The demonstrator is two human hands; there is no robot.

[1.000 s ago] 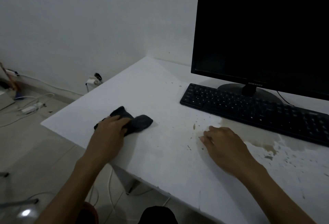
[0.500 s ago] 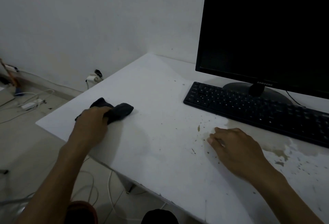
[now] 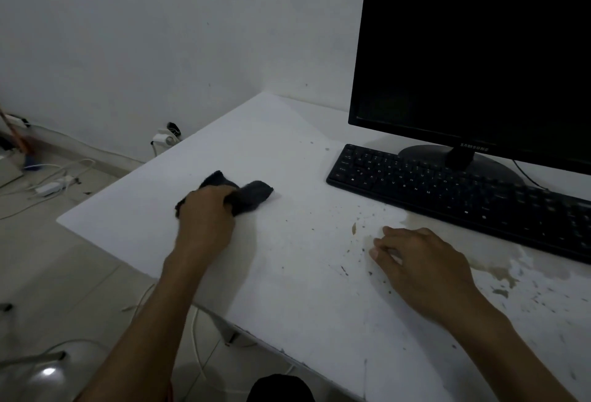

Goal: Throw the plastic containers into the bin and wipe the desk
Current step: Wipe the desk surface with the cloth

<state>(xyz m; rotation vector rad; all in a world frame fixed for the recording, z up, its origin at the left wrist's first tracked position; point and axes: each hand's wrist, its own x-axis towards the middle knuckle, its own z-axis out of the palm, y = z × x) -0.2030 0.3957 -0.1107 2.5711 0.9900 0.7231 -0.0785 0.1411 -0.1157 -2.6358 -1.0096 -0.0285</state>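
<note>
A dark cloth lies bunched on the left part of the white desk. My left hand grips the cloth and presses it on the desk top. My right hand rests palm down on the desk, fingers relaxed, at the edge of a brownish stain in front of the keyboard. Small dark crumbs are scattered between my hands. No plastic container and no bin are in view.
A black keyboard lies at the right, with a black monitor on its stand behind it. Left of the desk, the floor holds white cables and a power strip. A wall socket sits low on the wall.
My left hand slid the cloth left toward the desk's left edge, then back right a little. My right hand stayed resting in place.
</note>
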